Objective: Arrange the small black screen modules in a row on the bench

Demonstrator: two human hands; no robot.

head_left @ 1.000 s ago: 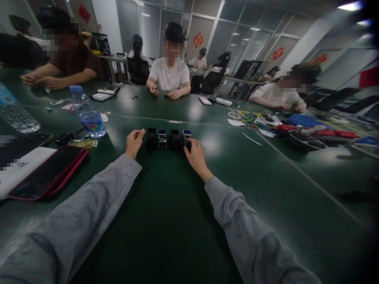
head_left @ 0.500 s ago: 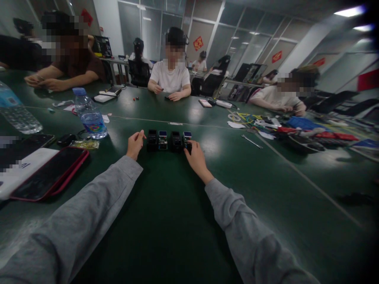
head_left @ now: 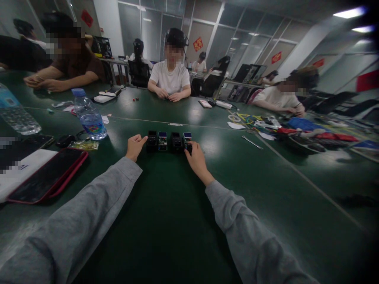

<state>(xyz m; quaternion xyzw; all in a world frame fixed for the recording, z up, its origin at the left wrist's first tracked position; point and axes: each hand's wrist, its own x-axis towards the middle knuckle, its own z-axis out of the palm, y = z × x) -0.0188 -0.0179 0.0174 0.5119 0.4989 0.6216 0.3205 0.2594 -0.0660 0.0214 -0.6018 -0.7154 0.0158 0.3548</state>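
Observation:
In a row on the dark green table (head_left: 166, 205) stand a left black plastic case (head_left: 152, 141), a circuit board with a small screen (head_left: 162, 141), a second black case (head_left: 176, 142) and, at the right end, another circuit board with a small screen (head_left: 187, 136). My left hand (head_left: 135, 147) is closed, its fingers curled and the thumb tip against the left side of the left case. Nothing shows inside its fingers. My right hand (head_left: 196, 157) grips the right-end board at its right and front, hiding its lower part.
On the left are a water bottle (head_left: 90, 118), a bigger bottle (head_left: 18, 112), a red-cased phone (head_left: 49, 173) and a small yellow packet (head_left: 84, 145). A wrench (head_left: 251, 142) and a cable heap (head_left: 251, 118) lie on the right. People sit across the table, including one in white (head_left: 169, 79).
My left thumb has come forward to the left case's side, and the fingers have curled in. My right hand stays at the right-end board. The person opposite has brought both hands together.

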